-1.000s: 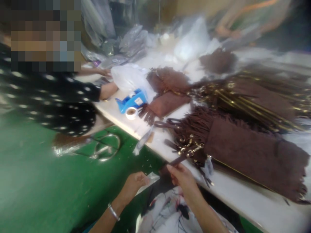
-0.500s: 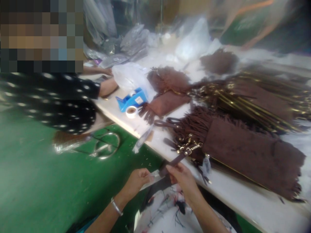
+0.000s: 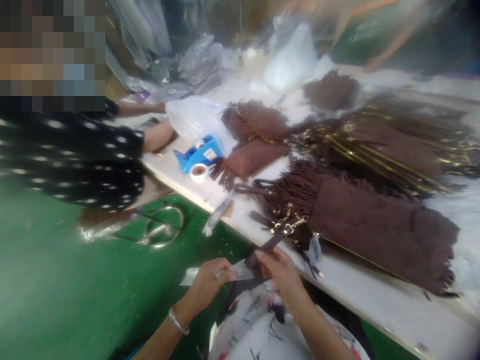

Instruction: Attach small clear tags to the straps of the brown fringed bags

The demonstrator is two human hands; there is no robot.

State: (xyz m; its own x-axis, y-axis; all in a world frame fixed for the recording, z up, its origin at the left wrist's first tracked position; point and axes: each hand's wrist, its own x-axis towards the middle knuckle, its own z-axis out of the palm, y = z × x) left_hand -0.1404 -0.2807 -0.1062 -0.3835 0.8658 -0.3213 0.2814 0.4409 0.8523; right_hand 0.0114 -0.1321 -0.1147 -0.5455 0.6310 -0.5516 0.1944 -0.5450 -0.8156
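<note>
White worktable [image 3: 375, 310] heaped with fringed brown suede bags, and just off its near edge my right hand [image 3: 279, 267] pinches the nearest bag's dark strap [image 3: 266, 247] steady while my left hand [image 3: 206, 282] grips a clear plastic strip [image 3: 225, 272] against it.

Blurred figure [image 3: 378, 35] beyond the table [image 3: 393, 310]; coworker's face pixelated.

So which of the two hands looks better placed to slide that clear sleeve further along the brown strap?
Probably the left hand: it already pinches the clear sleeve at the strap end. The right hand grips the strap itself, holding it steady.
</note>
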